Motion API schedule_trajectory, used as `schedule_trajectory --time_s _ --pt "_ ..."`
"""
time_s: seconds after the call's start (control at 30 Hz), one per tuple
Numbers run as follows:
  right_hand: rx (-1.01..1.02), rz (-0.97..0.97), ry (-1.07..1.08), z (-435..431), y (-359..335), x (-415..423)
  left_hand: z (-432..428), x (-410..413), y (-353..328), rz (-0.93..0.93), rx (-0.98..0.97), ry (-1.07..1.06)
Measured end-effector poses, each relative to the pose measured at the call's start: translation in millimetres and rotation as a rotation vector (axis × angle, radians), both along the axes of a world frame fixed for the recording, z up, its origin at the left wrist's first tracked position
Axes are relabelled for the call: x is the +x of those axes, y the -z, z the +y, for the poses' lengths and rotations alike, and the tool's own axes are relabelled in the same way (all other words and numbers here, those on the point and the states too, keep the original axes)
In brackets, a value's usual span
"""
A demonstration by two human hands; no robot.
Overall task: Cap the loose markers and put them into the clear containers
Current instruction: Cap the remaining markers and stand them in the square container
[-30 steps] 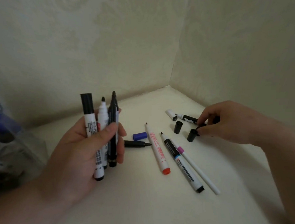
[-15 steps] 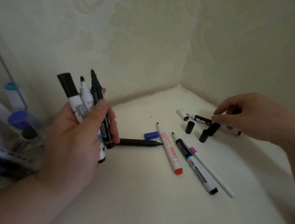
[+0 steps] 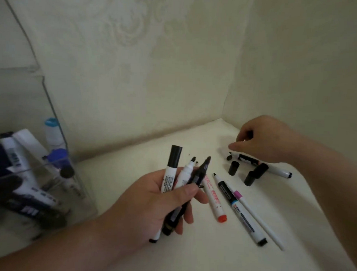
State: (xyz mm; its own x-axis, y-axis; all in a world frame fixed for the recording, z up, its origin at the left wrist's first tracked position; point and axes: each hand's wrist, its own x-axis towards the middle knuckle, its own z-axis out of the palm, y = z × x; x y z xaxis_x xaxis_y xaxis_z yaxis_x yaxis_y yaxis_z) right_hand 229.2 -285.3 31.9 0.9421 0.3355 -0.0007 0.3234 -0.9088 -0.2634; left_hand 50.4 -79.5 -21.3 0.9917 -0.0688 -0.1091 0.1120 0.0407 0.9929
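My left hand (image 3: 156, 204) grips three markers upright: a white one with a black cap (image 3: 173, 161), an uncapped white one (image 3: 186, 170) and an uncapped black one (image 3: 201, 171). My right hand (image 3: 267, 141) hovers with curled fingers above three loose black caps (image 3: 233, 167) and a white-and-black marker (image 3: 274, 170). A dark spot shows between its fingers; whether it holds anything is unclear. On the table lie uncapped a red-ended marker (image 3: 213, 200), a black-and-white marker (image 3: 239, 209) and a thin purple-banded pen (image 3: 260, 218). The clear container (image 3: 83, 196) at left holds several markers.
The cream table meets patterned walls in a corner just behind my right hand. A small white cap (image 3: 229, 157) lies by the marker under that hand. A taller clear panel (image 3: 42, 84) rises behind the container at far left.
My view has swung left and the container has come into sight. My left hand moved right over the thin black pen and blue cap. My right hand lifted off the caps.
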Motion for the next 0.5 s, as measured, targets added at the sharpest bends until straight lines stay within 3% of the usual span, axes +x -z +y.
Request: schedule_trajectory --time_s 0.13,0.27,0.4,0.5 --pt "-0.23 0.098 -0.053 25.2 5.3 21.3 3.8 2.8 1.5 0.02 -0.165 0.036" --pt "-0.219 0.15 -0.079 34.7 13.1 28.7 6.6 4.7 0.8 0.03 -0.192 0.047" --pt "0.062 -0.009 -0.087 29.4 -8.8 2.2 12.2 10.1 1.4 0.082 -0.335 0.066" --pt "0.454 0.064 -0.214 24.5 -27.2 -31.1 10.5 10.5 1.1 0.113 -0.393 0.112"
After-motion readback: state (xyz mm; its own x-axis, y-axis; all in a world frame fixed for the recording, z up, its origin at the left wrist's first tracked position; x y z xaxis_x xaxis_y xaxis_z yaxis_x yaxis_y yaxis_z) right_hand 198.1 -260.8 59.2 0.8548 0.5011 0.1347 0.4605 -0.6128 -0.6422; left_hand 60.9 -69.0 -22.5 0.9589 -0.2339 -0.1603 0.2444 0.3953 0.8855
